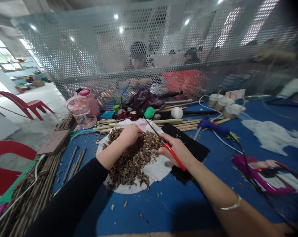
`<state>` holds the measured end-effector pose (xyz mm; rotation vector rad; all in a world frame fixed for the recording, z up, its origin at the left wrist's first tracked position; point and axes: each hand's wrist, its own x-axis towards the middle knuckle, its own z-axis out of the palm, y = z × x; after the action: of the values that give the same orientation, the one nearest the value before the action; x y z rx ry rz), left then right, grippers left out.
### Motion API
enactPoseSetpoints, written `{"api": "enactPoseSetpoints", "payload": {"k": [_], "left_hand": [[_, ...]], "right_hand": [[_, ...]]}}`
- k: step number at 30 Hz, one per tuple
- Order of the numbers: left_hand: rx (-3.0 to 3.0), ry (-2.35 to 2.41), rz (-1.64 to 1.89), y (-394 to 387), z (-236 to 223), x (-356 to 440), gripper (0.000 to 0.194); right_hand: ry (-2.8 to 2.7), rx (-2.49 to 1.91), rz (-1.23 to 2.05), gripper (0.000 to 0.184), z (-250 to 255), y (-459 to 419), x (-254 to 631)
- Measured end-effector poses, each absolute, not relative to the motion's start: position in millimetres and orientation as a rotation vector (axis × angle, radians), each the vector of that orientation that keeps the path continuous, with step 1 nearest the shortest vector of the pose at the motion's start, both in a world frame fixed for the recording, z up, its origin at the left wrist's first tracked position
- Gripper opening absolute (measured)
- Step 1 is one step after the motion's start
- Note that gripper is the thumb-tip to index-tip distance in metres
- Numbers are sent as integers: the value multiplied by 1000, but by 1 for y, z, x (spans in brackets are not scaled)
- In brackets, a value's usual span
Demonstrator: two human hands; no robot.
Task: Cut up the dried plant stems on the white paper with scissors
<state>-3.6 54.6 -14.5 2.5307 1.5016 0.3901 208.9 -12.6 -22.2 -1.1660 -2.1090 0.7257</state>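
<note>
A heap of brown dried chips [134, 161] lies on a white sheet [158, 169] spread over the blue table [173, 204]. My left hand [129, 134], in a black sleeve, rests curled in the top of the heap with its fingers dug into the chips. My right hand [175, 148] is closed round red-handled scissors [172, 152], whose blades point up and to the left over the heap. A silver bangle [229, 206] sits on my right forearm.
Bamboo sticks [173, 123] lie behind the sheet; more stalks [27, 194] pile at the left edge. A black mat [188, 144], blue glue gun [213, 126], green ball [149, 112], white ball [176, 112], pink jug [82, 111] and cups [225, 103] stand around. People sit behind a perforated screen [149, 49].
</note>
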Motion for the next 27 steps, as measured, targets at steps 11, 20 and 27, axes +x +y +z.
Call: {"api": "enactPoseSetpoints", "payload": {"k": [11,20,27], "left_hand": [[2430,1593,402,55,-29,8,24],[1362,1488,1160,-15,-18,-10,31],[658,1025,1269,-43,-26,1,28]], "right_hand": [[-2096,-1166,702,56,-22,-13,205],[-2182,-1220,619,56,-25,-21,191],[-2278,-1082,453,68,-34,-29,178]]}}
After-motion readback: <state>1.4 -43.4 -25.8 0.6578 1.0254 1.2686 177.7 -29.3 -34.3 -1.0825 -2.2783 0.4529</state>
